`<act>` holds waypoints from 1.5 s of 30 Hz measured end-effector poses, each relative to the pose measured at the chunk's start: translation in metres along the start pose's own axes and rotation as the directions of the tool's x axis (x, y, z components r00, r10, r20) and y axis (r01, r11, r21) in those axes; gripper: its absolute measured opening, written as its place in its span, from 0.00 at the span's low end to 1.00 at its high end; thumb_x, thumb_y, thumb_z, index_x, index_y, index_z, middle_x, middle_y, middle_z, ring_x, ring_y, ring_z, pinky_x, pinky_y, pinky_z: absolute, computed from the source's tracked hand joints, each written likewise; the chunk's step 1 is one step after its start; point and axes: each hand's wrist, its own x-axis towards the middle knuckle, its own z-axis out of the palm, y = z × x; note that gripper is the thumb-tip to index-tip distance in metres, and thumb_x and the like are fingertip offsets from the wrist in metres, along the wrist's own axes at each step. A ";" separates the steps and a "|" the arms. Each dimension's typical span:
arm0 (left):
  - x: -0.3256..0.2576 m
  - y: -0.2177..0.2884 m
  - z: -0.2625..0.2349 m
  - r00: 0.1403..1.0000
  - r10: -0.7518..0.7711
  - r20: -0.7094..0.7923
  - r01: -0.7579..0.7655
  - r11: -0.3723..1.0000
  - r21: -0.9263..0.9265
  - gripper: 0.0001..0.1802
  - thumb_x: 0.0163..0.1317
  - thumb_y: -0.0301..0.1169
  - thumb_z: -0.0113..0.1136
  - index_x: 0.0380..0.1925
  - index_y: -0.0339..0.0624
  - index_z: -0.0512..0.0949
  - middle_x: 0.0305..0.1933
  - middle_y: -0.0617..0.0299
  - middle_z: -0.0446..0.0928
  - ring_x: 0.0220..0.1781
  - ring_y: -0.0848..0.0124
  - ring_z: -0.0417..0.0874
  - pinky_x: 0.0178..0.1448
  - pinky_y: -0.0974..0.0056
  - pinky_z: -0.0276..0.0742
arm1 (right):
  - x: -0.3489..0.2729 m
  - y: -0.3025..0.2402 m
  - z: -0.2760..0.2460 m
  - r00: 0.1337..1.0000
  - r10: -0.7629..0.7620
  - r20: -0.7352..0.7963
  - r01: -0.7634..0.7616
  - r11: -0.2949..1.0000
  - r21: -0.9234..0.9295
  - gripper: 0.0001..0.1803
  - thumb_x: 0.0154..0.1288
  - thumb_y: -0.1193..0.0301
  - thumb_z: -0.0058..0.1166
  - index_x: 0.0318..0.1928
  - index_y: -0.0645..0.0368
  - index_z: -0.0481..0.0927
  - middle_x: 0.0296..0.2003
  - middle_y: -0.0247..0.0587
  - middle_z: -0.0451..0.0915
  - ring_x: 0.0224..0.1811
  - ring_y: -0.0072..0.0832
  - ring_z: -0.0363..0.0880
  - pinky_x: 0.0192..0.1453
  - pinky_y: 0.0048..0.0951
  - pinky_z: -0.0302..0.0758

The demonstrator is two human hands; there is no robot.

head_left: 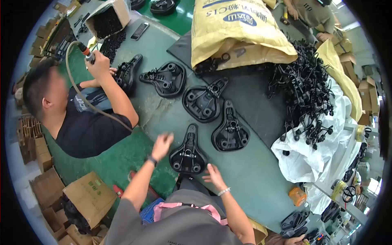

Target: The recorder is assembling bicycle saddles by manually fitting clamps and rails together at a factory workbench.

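Note:
A black bicycle saddle [188, 153] lies upside down on the table right in front of me, its narrow nose pointing away. My left hand [162, 146] hovers left of it with the fingers curled in; whether anything is in them is hidden. By the saddle's lower right edge is my right hand [214, 176], fingers apart and holding nothing. Three more upturned saddles lie beyond: one at the right [230, 132], one in the middle [203, 102] and one farther left [166, 79].
At the left a co-worker [94, 110] holds a hose-fed power tool [87, 54] over another saddle [128, 75]. A yellow woven sack [241, 41] and a heap of black parts [302, 90] occupy the far right. A phone [140, 31] and an orange container [297, 196] also lie there.

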 end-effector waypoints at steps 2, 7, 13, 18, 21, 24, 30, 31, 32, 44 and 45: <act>-0.059 -0.001 0.020 0.991 0.056 0.119 -0.064 0.996 0.066 0.32 0.70 0.52 0.55 0.57 0.32 0.77 0.57 0.40 0.77 0.62 0.46 0.77 0.65 0.54 0.72 | 0.020 0.003 0.004 0.999 0.043 -0.012 -0.042 0.993 0.114 0.49 0.71 0.36 0.42 0.73 0.66 0.56 0.51 0.52 0.75 0.41 0.37 0.85 0.45 0.35 0.82; -0.106 -0.025 0.032 0.956 -0.290 -0.040 0.240 0.854 -0.462 0.31 0.72 0.44 0.57 0.67 0.36 0.66 0.49 0.50 0.80 0.42 0.63 0.85 0.41 0.62 0.83 | 0.015 -0.037 0.031 0.981 -0.177 -0.082 0.188 0.970 0.155 0.37 0.76 0.46 0.45 0.69 0.64 0.67 0.61 0.49 0.77 0.43 0.31 0.83 0.47 0.33 0.79; -0.043 -0.053 0.005 0.915 -0.303 -0.267 0.087 0.794 -0.602 0.23 0.77 0.43 0.50 0.62 0.38 0.70 0.44 0.57 0.80 0.34 0.73 0.82 0.32 0.67 0.81 | 0.032 -0.042 -0.042 0.854 -0.033 -0.519 0.230 0.919 0.321 0.28 0.73 0.56 0.53 0.61 0.65 0.66 0.46 0.48 0.80 0.32 0.30 0.83 0.35 0.29 0.80; -0.028 -0.010 -0.004 0.873 -0.427 -0.234 0.044 0.548 -0.835 0.24 0.75 0.48 0.50 0.55 0.38 0.72 0.42 0.63 0.75 0.41 0.73 0.78 0.47 0.65 0.80 | 0.060 -0.047 -0.074 0.770 -0.151 -0.620 0.395 0.875 0.278 0.25 0.70 0.65 0.55 0.60 0.66 0.66 0.45 0.48 0.80 0.29 0.32 0.83 0.32 0.30 0.81; -0.050 -0.005 0.020 0.850 -0.510 -0.130 0.183 0.518 -0.835 0.20 0.74 0.49 0.53 0.44 0.42 0.73 0.40 0.62 0.77 0.37 0.73 0.79 0.38 0.66 0.78 | 0.059 -0.048 -0.068 0.780 -0.125 -0.614 0.371 0.881 0.292 0.25 0.68 0.71 0.53 0.62 0.66 0.65 0.43 0.47 0.81 0.29 0.33 0.84 0.33 0.31 0.81; -0.088 0.004 0.054 0.969 -0.235 0.074 0.228 0.740 -0.633 0.20 0.76 0.47 0.50 0.49 0.39 0.74 0.41 0.61 0.80 0.35 0.74 0.81 0.37 0.69 0.78 | 0.030 -0.012 -0.041 0.770 -0.134 -0.623 0.397 0.866 0.304 0.22 0.66 0.74 0.52 0.58 0.66 0.67 0.43 0.48 0.81 0.28 0.33 0.83 0.31 0.32 0.81; -0.144 0.032 0.086 0.871 -0.282 0.403 0.449 0.790 -0.417 0.33 0.76 0.56 0.42 0.63 0.38 0.67 0.45 0.59 0.77 0.37 0.72 0.82 0.35 0.66 0.81 | 0.001 0.071 0.030 0.858 -0.046 -0.511 0.273 0.884 0.380 0.21 0.67 0.77 0.53 0.57 0.65 0.64 0.44 0.51 0.80 0.31 0.32 0.84 0.32 0.32 0.83; -0.145 0.027 0.087 0.864 -0.346 0.365 0.490 0.747 -0.450 0.33 0.76 0.57 0.42 0.61 0.38 0.68 0.43 0.60 0.77 0.37 0.72 0.82 0.34 0.66 0.81 | 0.003 0.073 0.037 0.863 -0.068 -0.500 0.263 0.906 0.331 0.22 0.67 0.76 0.55 0.58 0.65 0.65 0.45 0.49 0.80 0.35 0.33 0.84 0.35 0.33 0.84; -0.145 0.022 0.088 0.850 -0.409 0.331 0.525 0.702 -0.481 0.32 0.75 0.58 0.41 0.59 0.39 0.69 0.42 0.61 0.77 0.37 0.72 0.82 0.33 0.66 0.82 | 0.012 0.071 0.042 0.891 -0.134 -0.434 0.283 0.911 0.299 0.22 0.67 0.75 0.55 0.57 0.66 0.65 0.45 0.49 0.80 0.37 0.34 0.84 0.38 0.33 0.83; -0.149 -0.024 0.090 0.899 -0.106 0.426 0.160 0.983 -0.093 0.23 0.72 0.45 0.56 0.52 0.35 0.75 0.42 0.59 0.82 0.37 0.73 0.81 0.41 0.68 0.78 | -0.085 0.128 0.017 0.666 -0.571 -0.480 0.669 0.742 0.047 0.18 0.66 0.63 0.56 0.49 0.64 0.82 0.37 0.51 0.85 0.37 0.40 0.84 0.45 0.38 0.79; -0.173 -0.019 0.111 0.878 -0.002 0.479 0.019 0.999 -0.030 0.18 0.72 0.40 0.57 0.49 0.36 0.77 0.38 0.61 0.82 0.33 0.76 0.80 0.37 0.71 0.77 | -0.108 0.153 -0.002 0.632 -0.535 -0.561 0.682 0.727 0.075 0.16 0.66 0.65 0.58 0.48 0.63 0.82 0.35 0.49 0.85 0.35 0.37 0.84 0.42 0.36 0.79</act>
